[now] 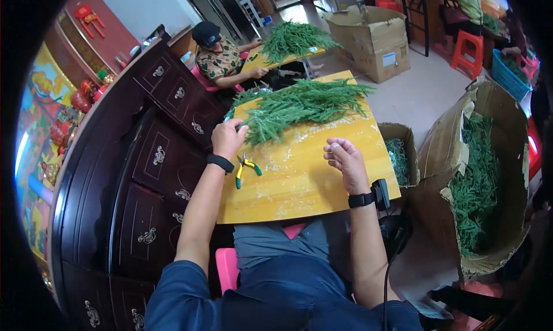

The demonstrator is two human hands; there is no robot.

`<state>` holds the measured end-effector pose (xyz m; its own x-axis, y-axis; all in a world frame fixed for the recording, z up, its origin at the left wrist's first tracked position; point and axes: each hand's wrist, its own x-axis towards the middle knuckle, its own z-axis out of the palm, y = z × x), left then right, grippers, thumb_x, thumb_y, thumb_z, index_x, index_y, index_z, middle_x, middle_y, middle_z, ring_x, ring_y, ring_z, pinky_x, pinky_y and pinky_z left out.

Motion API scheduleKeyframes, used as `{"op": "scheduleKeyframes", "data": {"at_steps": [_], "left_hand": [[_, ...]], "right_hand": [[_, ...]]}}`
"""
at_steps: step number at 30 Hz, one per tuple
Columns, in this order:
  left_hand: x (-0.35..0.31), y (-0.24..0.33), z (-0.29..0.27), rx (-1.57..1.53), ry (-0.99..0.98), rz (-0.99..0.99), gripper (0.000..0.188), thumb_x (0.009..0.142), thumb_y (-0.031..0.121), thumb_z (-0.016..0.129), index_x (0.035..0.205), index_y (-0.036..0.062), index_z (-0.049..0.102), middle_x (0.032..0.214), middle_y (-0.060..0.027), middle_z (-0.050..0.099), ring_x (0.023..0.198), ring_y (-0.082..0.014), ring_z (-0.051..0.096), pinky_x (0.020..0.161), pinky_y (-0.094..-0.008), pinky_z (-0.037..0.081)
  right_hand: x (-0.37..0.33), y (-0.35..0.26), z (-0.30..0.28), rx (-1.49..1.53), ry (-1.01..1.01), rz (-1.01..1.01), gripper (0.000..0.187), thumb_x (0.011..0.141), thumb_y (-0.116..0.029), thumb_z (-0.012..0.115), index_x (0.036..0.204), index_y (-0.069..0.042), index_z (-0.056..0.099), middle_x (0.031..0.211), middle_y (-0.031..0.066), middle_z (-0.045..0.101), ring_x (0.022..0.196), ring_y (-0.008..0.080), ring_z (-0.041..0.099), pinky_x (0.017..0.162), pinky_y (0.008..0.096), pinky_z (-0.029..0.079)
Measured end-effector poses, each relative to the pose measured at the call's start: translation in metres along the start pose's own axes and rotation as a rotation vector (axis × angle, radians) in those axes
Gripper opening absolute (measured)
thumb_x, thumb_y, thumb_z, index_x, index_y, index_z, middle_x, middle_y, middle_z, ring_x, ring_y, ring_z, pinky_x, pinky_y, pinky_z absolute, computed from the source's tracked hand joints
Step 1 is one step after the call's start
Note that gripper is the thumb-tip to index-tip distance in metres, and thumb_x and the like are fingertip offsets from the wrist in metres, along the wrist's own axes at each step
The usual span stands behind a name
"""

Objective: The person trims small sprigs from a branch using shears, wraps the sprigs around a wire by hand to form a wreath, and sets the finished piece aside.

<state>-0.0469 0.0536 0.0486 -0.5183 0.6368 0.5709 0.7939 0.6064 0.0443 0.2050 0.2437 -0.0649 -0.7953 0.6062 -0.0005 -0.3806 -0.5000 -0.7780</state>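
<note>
Rightward, a cardboard box (pixel 433 178) holds green sprigs (pixel 475 187).

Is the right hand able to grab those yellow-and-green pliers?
Probably yes. The pliers lie uncovered on the yellow table, and nothing tall stands between them and the right hand.
</note>
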Motion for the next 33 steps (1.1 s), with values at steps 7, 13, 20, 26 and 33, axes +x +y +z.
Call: {"op": "scheduleKeyframes", "data": {"at_steps": [7,13,20,26,33], "left_hand": [[-0.036,0.053,0.017,-0.302,-0.180,0.030,0.018,0.078,0.025,0.071,0.082,0.0072,0.069,0.071,-0.0149,0.065,0.065,-0.0321,0.064,0.059,-0.0406,0.049],[-0.075,0.086,0.040,-0.499,-0.256,0.118,0.016,0.080,0.019,0.070,0.085,0.0034,0.070,0.071,-0.0122,0.066,0.061,-0.0220,0.065,0.058,-0.0329,0.049],[-0.092,0.106,0.029,-0.709,-0.373,0.119,0.017,0.082,0.016,0.070,0.090,0.0018,0.070,0.067,-0.0057,0.066,0.059,-0.0110,0.061,0.057,-0.0291,0.049],[-0.088,0.126,0.039,-0.734,-0.222,0.164,0.027,0.085,0.014,0.069,0.107,-0.0010,0.063,0.080,-0.0053,0.068,0.057,-0.0073,0.057,0.054,-0.0246,0.047],[-0.065,0.136,0.052,-1.035,-0.459,-0.154,0.026,0.085,0.008,0.068,0.109,0.0020,0.064,0.073,-0.0005,0.064,0.057,-0.0067,0.057,0.051,-0.0228,0.045]], "right_hand": [[0.000,0.029,0.017,-0.236,-0.109,0.089,0.034,0.091,-0.024,0.063,0.118,-0.006,0.056,0.100,0.0026,0.065,0.082,0.0102,0.064,0.068,0.0230,0.048],[0.012,0.030,0.011,-0.181,0.058,0.126,0.046,0.091,-0.027,0.065,0.128,-0.006,0.048,0.110,0.0029,0.062,0.088,0.0101,0.062,0.069,0.0246,0.049],[0.006,0.019,0.017,-0.048,0.113,0.099,0.034,0.091,-0.025,0.065,0.118,-0.005,0.057,0.100,0.0007,0.063,0.083,0.0113,0.062,0.071,0.0277,0.051],[0.008,0.035,0.021,-0.031,0.103,-0.009,0.021,0.093,-0.020,0.063,0.107,-0.004,0.063,0.095,0.0013,0.064,0.082,0.0119,0.062,0.073,0.0298,0.051],[0.018,0.048,0.019,-0.287,0.152,-0.265,0.022,0.093,-0.016,0.058,0.103,0.002,0.065,0.086,0.0065,0.069,0.080,0.0150,0.064,0.071,0.0312,0.051]]}}
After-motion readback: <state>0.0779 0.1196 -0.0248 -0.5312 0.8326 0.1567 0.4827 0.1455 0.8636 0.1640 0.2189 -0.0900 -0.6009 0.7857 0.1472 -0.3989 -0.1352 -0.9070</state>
